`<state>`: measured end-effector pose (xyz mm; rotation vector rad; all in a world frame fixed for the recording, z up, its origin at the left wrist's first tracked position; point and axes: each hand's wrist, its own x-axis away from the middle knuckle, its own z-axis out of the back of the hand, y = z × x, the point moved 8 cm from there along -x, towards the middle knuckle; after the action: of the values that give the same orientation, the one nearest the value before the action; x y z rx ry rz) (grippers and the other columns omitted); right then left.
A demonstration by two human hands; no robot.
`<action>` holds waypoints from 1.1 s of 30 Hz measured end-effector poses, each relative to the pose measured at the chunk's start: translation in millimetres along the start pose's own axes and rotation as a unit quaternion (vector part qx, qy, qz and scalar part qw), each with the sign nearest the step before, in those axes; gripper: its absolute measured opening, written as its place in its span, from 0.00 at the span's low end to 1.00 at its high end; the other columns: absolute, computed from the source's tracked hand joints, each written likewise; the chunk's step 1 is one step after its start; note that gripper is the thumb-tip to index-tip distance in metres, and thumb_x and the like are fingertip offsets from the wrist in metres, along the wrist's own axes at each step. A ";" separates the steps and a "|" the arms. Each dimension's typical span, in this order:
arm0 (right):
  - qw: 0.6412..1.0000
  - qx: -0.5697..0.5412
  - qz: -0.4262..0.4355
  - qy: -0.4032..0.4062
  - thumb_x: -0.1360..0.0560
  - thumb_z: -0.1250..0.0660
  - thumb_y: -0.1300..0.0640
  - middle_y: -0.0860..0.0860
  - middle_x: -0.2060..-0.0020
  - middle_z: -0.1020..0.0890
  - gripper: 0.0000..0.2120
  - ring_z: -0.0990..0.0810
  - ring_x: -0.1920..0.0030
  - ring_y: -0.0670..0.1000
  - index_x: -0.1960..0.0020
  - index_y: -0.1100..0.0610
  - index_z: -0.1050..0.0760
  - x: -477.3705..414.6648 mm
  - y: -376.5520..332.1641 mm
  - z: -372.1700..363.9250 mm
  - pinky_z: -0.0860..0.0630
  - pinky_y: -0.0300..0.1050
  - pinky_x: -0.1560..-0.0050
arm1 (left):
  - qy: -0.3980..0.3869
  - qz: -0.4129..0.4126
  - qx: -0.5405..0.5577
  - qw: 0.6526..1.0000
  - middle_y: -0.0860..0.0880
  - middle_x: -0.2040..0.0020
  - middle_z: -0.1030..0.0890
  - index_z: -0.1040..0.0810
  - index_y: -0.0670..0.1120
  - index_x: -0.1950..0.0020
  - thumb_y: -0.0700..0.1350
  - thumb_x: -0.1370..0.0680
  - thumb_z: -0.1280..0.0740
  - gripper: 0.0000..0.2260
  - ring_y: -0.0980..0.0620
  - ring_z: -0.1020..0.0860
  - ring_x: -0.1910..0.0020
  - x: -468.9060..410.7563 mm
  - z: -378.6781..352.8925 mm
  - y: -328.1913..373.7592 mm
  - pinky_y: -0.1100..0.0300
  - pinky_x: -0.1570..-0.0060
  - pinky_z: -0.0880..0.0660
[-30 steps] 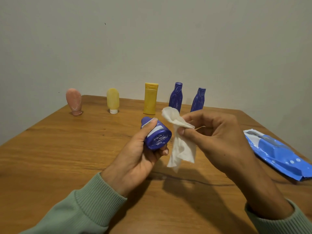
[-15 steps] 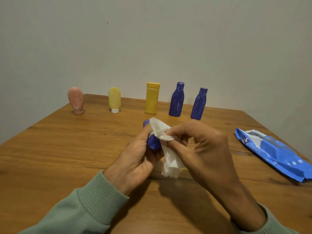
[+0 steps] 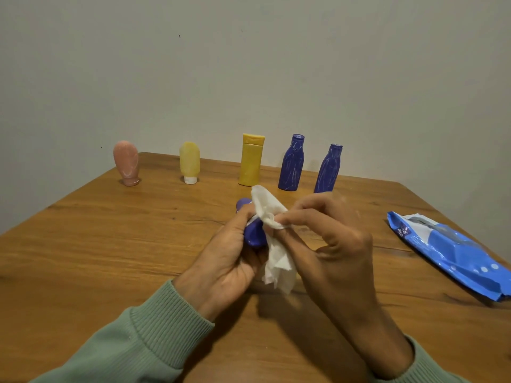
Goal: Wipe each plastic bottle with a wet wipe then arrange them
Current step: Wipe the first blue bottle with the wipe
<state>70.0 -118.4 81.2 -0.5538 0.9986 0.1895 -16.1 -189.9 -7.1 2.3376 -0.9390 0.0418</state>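
My left hand [image 3: 229,258] grips a small blue bottle [image 3: 253,233] above the middle of the wooden table [image 3: 96,244]. My right hand [image 3: 329,244] pinches a white wet wipe [image 3: 272,217] and holds it against the bottle's right side; most of the bottle is hidden by fingers and wipe. Along the far edge stand a pink bottle [image 3: 126,163], a pale yellow bottle [image 3: 189,162], a yellow flip-cap bottle [image 3: 251,160] and two tall blue bottles [image 3: 291,167] [image 3: 328,170].
A blue wet-wipe pack [image 3: 453,252] lies flat near the table's right edge, its flap open. A plain wall rises behind the row of bottles.
The right hand brought the wipe leftward onto the blue bottle. The bottle's base, visible a second ago, is now covered by the wipe and fingers.
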 end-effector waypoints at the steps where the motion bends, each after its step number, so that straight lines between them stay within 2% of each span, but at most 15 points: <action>1: 1.000 0.012 0.007 0.004 0.28 0.30 0.51 0.45 0.56 0.22 0.06 0.25 0.54 0.46 0.54 0.51 0.19 1.5 -3.2 -0.8 0.29 0.50 0.60 | 0.004 0.006 0.003 1.000 0.38 0.59 0.18 0.24 0.37 0.44 0.43 0.29 0.29 0.16 0.46 0.18 0.63 -1.3 2.5 -0.6 0.53 0.67 0.19; 3: 0.999 0.023 0.026 -0.003 0.28 0.30 0.51 0.43 0.57 0.21 0.04 0.26 0.54 0.45 0.54 0.49 0.19 5.9 -11.9 -6.6 0.32 0.49 0.58 | -0.010 0.037 0.001 0.999 0.40 0.60 0.20 0.24 0.37 0.49 0.45 0.28 0.28 0.14 0.47 0.19 0.62 -1.9 2.0 -5.3 0.53 0.65 0.18; 5: 0.998 0.027 0.051 -0.023 0.29 0.29 0.51 0.42 0.57 0.20 0.04 0.26 0.53 0.45 0.54 0.48 0.19 10.1 -19.1 -14.3 0.34 0.49 0.56 | -0.041 0.069 0.016 0.997 0.43 0.67 0.23 0.26 0.38 0.58 0.43 0.36 0.23 0.16 0.50 0.21 0.71 2.0 -5.1 -10.6 0.58 0.74 0.21; 7: 0.997 0.034 0.065 -0.035 0.29 0.29 0.51 0.41 0.58 0.20 0.04 0.26 0.53 0.45 0.55 0.48 0.19 10.8 -21.2 -16.6 0.37 0.47 0.55 | -0.036 0.069 0.026 0.997 0.44 0.71 0.26 0.26 0.39 0.61 0.42 0.42 0.23 0.17 0.51 0.23 0.76 3.1 -5.7 -11.6 0.61 0.79 0.25; 11: 0.998 0.038 0.041 -0.018 0.28 0.31 0.48 0.41 0.59 0.19 0.05 0.26 0.54 0.44 0.55 0.47 0.19 3.2 -11.0 -4.5 0.38 0.45 0.55 | -0.016 0.039 0.001 0.999 0.41 0.64 0.22 0.24 0.38 0.52 0.45 0.26 0.29 0.11 0.49 0.22 0.70 1.9 -3.7 -6.4 0.58 0.75 0.22; 13: 0.999 0.043 0.023 -0.010 0.28 0.32 0.47 0.41 0.59 0.19 0.07 0.26 0.55 0.44 0.54 0.48 0.19 0.5 -4.2 0.3 0.38 0.44 0.54 | 0.000 0.017 -0.008 1.000 0.39 0.62 0.19 0.24 0.37 0.45 0.43 0.26 0.30 0.14 0.46 0.19 0.67 0.6 -0.5 -2.5 0.53 0.70 0.20; 16: 0.999 0.052 0.003 -0.001 0.28 0.33 0.46 0.42 0.59 0.19 0.08 0.26 0.55 0.43 0.53 0.49 0.19 -0.6 2.1 2.9 0.38 0.41 0.52 | 0.011 -0.006 -0.030 0.999 0.38 0.62 0.18 0.23 0.37 0.42 0.43 0.25 0.30 0.15 0.45 0.18 0.64 0.2 1.7 1.7 0.50 0.61 0.20; 18: 0.999 0.047 0.003 -0.001 0.28 0.33 0.46 0.43 0.60 0.19 0.09 0.26 0.55 0.43 0.54 0.49 0.19 1.4 -0.4 0.2 0.38 0.41 0.52 | 0.013 0.006 -0.024 1.000 0.39 0.63 0.18 0.24 0.37 0.41 0.44 0.26 0.29 0.16 0.46 0.18 0.68 0.7 2.4 -0.6 0.52 0.68 0.20; 20: 0.999 0.036 0.015 -0.009 0.28 0.32 0.48 0.43 0.62 0.20 0.07 0.26 0.56 0.44 0.55 0.49 0.19 4.5 -7.7 -5.8 0.37 0.43 0.53 | 0.009 0.037 -0.007 0.999 0.40 0.65 0.20 0.24 0.37 0.46 0.46 0.27 0.28 0.15 0.48 0.20 0.71 0.1 3.9 -5.7 0.57 0.74 0.22; 23: 0.998 0.028 0.047 -0.035 0.29 0.28 0.52 0.42 0.63 0.22 0.03 0.26 0.57 0.44 0.56 0.49 0.19 6.4 -17.2 -13.7 0.38 0.44 0.55 | -0.010 0.082 -0.007 0.997 0.45 0.66 0.25 0.26 0.40 0.55 0.49 0.25 0.28 0.13 0.52 0.24 0.70 -2.2 5.4 -12.9 0.60 0.74 0.24; 26: 0.996 0.030 0.047 -0.064 0.29 0.28 0.50 0.41 0.62 0.22 0.03 0.27 0.55 0.42 0.56 0.48 0.19 0.6 -12.1 -10.8 0.39 0.43 0.54 | 0.004 0.050 -0.002 0.999 0.43 0.66 0.22 0.25 0.38 0.52 0.46 0.24 0.30 0.12 0.51 0.22 0.72 0.2 4.4 -8.4 0.59 0.75 0.23; 28: 0.997 0.040 0.033 -0.060 0.29 0.30 0.48 0.41 0.62 0.21 0.05 0.27 0.55 0.42 0.55 0.47 0.19 -3.9 -4.3 -3.6 0.39 0.42 0.53 | 0.015 0.004 -0.015 1.000 0.40 0.64 0.19 0.23 0.37 0.47 0.44 0.25 0.31 0.12 0.47 0.19 0.69 2.9 1.8 -0.7 0.54 0.71 0.20; 31: 0.999 0.047 0.012 -0.021 0.29 0.32 0.47 0.42 0.61 0.20 0.07 0.27 0.56 0.41 0.54 0.49 0.20 -6.1 4.7 5.5 0.37 0.42 0.52 | 0.022 -0.022 -0.047 0.998 0.39 0.62 0.17 0.22 0.37 0.46 0.43 0.24 0.31 0.11 0.45 0.18 0.62 2.4 -0.2 3.5 0.48 0.53 0.19; 32: 0.999 0.044 0.010 -0.012 0.28 0.32 0.47 0.43 0.61 0.20 0.07 0.27 0.57 0.42 0.54 0.49 0.20 -4.9 4.6 5.2 0.36 0.44 0.53 | 0.024 -0.020 -0.051 0.998 0.39 0.62 0.17 0.22 0.37 0.46 0.43 0.25 0.31 0.12 0.45 0.18 0.63 2.8 -0.4 3.3 0.49 0.54 0.19; 33: 0.999 0.038 0.010 -0.008 0.28 0.32 0.48 0.43 0.61 0.20 0.07 0.26 0.57 0.43 0.54 0.49 0.20 -3.0 2.7 3.4 0.35 0.45 0.54 | 0.025 -0.012 -0.049 0.998 0.39 0.62 0.17 0.22 0.37 0.45 0.43 0.25 0.30 0.13 0.46 0.18 0.64 3.4 -0.2 1.6 0.49 0.58 0.18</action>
<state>69.9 -114.0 84.2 -0.4723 0.9917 0.1730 -14.6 -192.7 -5.3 2.2461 -0.8690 0.0425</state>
